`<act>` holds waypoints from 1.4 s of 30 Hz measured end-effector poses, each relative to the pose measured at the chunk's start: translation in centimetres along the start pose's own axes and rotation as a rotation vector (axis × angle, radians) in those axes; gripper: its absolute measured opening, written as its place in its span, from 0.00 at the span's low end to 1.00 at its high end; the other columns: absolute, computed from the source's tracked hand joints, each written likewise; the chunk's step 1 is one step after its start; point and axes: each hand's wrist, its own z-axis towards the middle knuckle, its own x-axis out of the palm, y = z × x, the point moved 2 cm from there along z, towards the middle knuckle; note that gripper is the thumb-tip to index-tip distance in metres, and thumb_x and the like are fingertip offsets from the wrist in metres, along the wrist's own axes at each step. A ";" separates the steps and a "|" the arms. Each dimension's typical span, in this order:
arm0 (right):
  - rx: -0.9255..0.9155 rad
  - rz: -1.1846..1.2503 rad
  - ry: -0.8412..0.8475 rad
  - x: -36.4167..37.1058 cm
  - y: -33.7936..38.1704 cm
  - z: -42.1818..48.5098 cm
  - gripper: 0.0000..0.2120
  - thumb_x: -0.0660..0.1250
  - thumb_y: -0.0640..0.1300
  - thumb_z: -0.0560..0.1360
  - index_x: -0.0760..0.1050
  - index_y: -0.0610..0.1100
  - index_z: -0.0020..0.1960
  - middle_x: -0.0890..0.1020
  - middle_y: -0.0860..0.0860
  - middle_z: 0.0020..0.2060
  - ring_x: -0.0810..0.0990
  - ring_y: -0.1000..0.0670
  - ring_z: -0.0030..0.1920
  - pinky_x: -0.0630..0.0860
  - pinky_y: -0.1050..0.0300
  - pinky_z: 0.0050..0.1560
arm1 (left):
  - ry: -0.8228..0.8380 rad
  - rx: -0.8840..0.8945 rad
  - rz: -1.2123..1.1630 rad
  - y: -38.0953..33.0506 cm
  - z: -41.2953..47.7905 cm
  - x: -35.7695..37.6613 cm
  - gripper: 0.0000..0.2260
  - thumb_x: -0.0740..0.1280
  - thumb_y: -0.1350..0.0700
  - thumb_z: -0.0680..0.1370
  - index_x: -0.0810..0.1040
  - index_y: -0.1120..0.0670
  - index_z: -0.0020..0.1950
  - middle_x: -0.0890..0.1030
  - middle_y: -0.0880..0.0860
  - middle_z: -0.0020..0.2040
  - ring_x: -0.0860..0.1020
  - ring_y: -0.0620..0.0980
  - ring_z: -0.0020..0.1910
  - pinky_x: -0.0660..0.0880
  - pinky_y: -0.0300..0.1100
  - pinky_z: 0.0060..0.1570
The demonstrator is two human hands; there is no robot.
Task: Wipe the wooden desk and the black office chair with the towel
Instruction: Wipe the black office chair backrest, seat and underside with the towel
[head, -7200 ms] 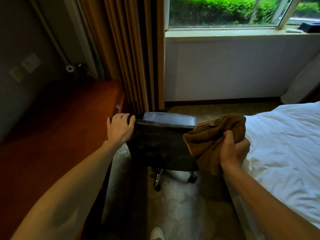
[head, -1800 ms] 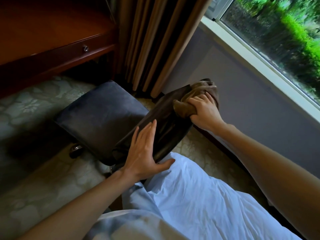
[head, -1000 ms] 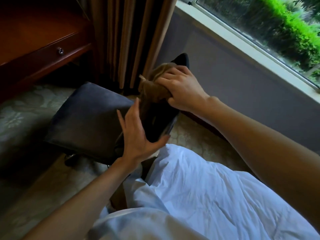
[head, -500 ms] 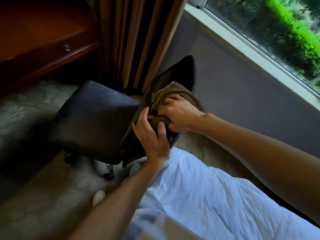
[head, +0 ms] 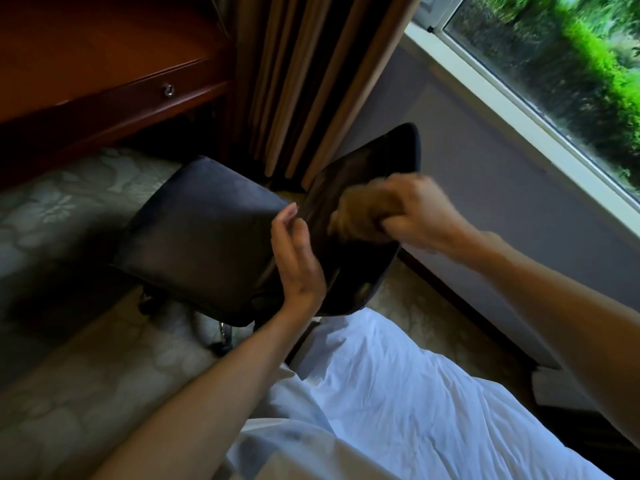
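1. Rightward across the backrest goes the right hand point(head: 422, 216) with its bunched brown towel point(head: 360, 213) since half a second ago, while the left hand point(head: 298, 265) has drawn apart from it.
2. Far left, the reddish wooden table point(head: 104, 46) is touched by neither hand.
3. Beside it stands the black padded office chair point(head: 207, 237). The left hand, fingers straight and released, steadies the backrest's near edge.
4. The right hand, blurred, is clenched round the towel and presses it on the backrest. This looks like mid-stroke wiping, with the seat probably next.

Probably a bedroom: bed point(head: 398, 393), curtains point(head: 311, 81), desk point(head: 104, 46).
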 end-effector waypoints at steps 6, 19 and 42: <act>-0.069 -0.334 0.174 0.6 -1.3 0.1 0.22 0.67 0.48 0.65 0.84 0.48 0.58 0.83 0.47 0.57 0.74 0.43 0.67 0.58 0.47 0.78 | 0.097 -0.317 -0.087 0.8 2.0 -1.6 0.23 0.50 0.39 0.86 0.79 0.50 0.60 0.85 0.46 0.51 0.82 0.41 0.53 0.77 0.37 0.53; -0.380 -0.196 0.411 4.1 3.1 -6.3 0.15 0.68 0.50 0.71 0.81 0.53 0.57 0.84 0.56 0.51 0.75 0.50 0.60 0.61 0.48 0.76 | 0.231 -0.373 0.060 0.7 2.9 -3.3 0.28 0.52 0.35 0.84 0.80 0.53 0.65 0.82 0.52 0.62 0.77 0.48 0.64 0.68 0.54 0.73; 0.406 0.434 -0.742 2.5 -6.8 -11.3 0.19 0.62 0.36 0.62 0.79 0.47 0.51 0.80 0.51 0.47 0.80 0.49 0.47 0.75 0.63 0.51 | 0.517 -0.268 0.309 -1.5 4.2 5.5 0.10 0.66 0.47 0.83 0.82 0.51 0.53 0.83 0.50 0.51 0.81 0.49 0.56 0.76 0.47 0.60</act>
